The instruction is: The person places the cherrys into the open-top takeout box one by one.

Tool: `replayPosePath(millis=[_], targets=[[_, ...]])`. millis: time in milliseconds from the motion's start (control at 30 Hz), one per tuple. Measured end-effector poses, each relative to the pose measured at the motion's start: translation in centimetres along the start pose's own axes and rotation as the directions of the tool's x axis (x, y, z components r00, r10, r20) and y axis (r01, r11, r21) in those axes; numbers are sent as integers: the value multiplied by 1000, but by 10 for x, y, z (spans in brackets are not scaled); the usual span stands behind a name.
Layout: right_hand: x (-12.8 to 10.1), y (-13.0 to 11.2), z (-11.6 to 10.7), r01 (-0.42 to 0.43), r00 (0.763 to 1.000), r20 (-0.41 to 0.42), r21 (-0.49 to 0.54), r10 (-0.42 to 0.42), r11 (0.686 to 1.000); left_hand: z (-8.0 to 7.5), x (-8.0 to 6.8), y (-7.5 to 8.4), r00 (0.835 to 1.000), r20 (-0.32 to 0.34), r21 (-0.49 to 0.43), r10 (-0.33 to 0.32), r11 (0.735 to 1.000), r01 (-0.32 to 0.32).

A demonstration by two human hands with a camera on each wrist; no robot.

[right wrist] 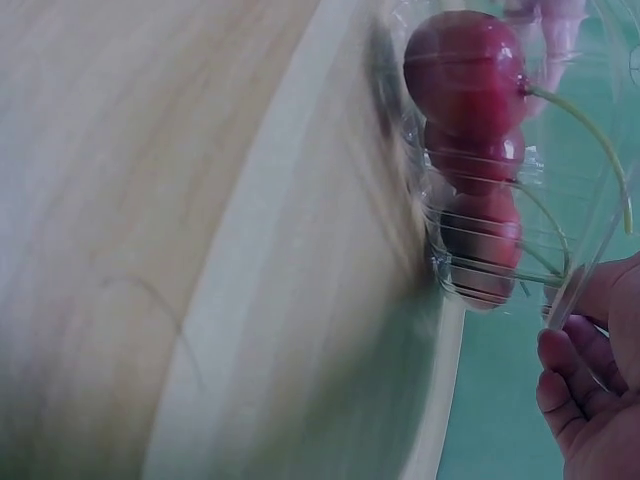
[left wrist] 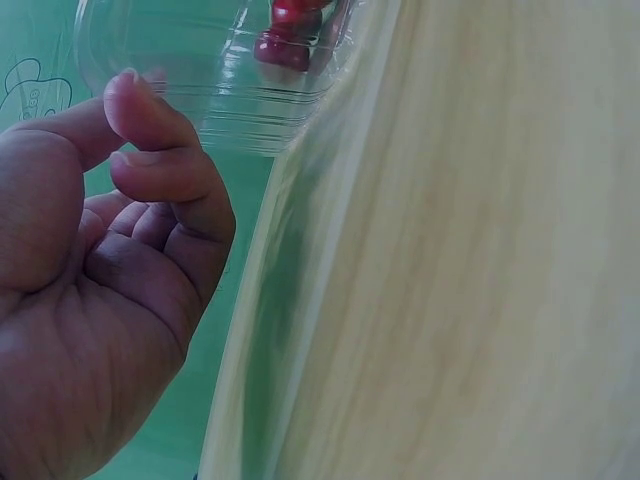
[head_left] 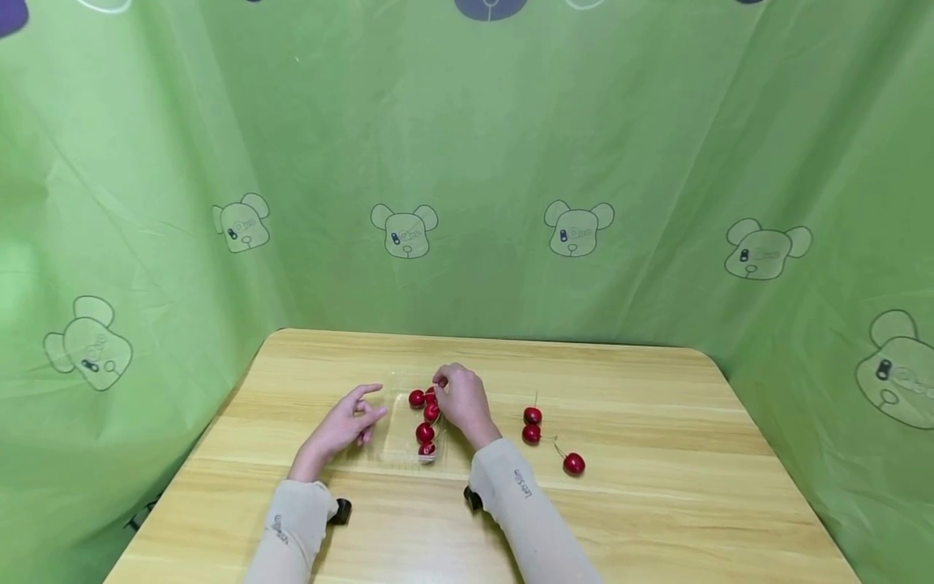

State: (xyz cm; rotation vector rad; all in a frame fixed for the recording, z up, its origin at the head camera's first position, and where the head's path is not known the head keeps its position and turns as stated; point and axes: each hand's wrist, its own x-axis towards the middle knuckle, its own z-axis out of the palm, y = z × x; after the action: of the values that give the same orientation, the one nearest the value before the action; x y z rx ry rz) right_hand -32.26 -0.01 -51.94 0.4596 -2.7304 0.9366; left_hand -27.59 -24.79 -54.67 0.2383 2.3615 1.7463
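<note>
Head view: a wooden bench (head_left: 657, 487) fills the lower half of the frame, with green cloth printed with bear faces behind it; just left of centre lies a clear plastic tray (head_left: 397, 430), its long axis running from the near edge toward the far edge; cherries in the tray (head_left: 426, 431) sit in a line along its right side; the right hand (head_left: 461, 401) rests at the tray's upper right, fingers curled down onto the top cherries, though whether they pinch one cannot be told; the left hand (head_left: 349, 423) lies at the tray's left edge, fingers loosely straight; three loose cherries (head_left: 533, 424) lie right of centre, stems pointing up-frame.

Left wrist view: relaxed, lightly bent fingers (left wrist: 165, 150) touch the tray wall (left wrist: 180, 70) at upper left.

Right wrist view: stacked cherries (right wrist: 470, 130) fill the upper right; fingertips (right wrist: 575, 375) curl at lower right beside a green stem.
</note>
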Motion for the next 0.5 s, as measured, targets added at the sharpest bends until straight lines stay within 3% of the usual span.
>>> replayPosePath(millis=[300, 500], targets=[[0, 0, -3, 7, 1000, 4, 58, -7, 998, -3, 0, -1, 1000, -20, 24, 4, 1000, -4], [-6, 7, -18, -26, 999, 33, 86, 23, 996, 0, 1, -1, 1000, -10, 19, -2, 1000, 2]])
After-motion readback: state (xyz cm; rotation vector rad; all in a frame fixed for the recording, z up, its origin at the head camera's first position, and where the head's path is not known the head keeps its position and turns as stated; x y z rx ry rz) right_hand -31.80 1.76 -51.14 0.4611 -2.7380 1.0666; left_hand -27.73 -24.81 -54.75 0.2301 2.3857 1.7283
